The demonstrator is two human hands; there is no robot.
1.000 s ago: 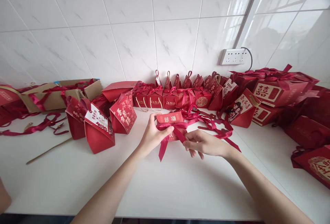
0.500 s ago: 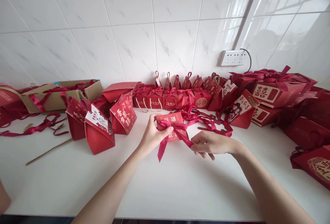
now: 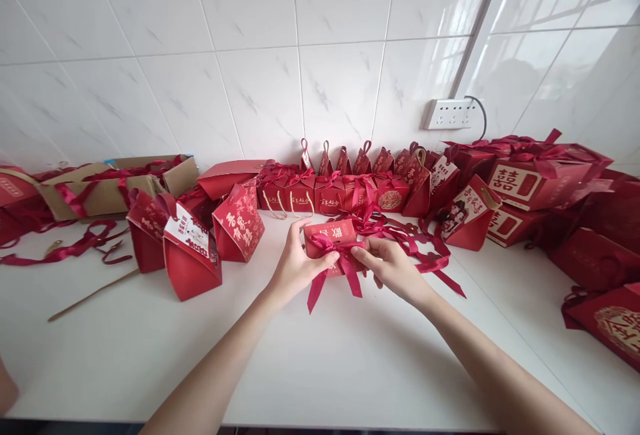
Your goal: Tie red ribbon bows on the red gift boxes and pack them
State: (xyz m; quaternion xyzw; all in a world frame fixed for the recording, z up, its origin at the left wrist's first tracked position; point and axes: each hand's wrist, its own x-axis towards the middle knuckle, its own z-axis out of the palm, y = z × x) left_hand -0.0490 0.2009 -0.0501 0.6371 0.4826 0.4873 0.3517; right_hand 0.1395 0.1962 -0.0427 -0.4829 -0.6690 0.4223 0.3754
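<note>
A small red gift box (image 3: 334, 229) with gold characters stands on the white counter (image 3: 310, 361) in the middle. A dark red ribbon (image 3: 345, 268) is wrapped round its front, with two tails hanging down. My left hand (image 3: 296, 267) grips the box's left side, thumb pressing the ribbon knot. My right hand (image 3: 390, 267) pinches the ribbon at the box's right front corner. Both hands are closed.
A row of small red boxes (image 3: 330, 191) lines the tiled wall. Larger red bags (image 3: 193, 251) stand at left, a brown cardboard box (image 3: 113, 185) beyond them. Big red boxes (image 3: 540, 178) pile up at right. Loose ribbons (image 3: 415, 241) lie behind my right hand.
My right hand has moved left and up, from pulling the ribbon tail out to the right to pinching it against the box. The tail now hangs loose.
</note>
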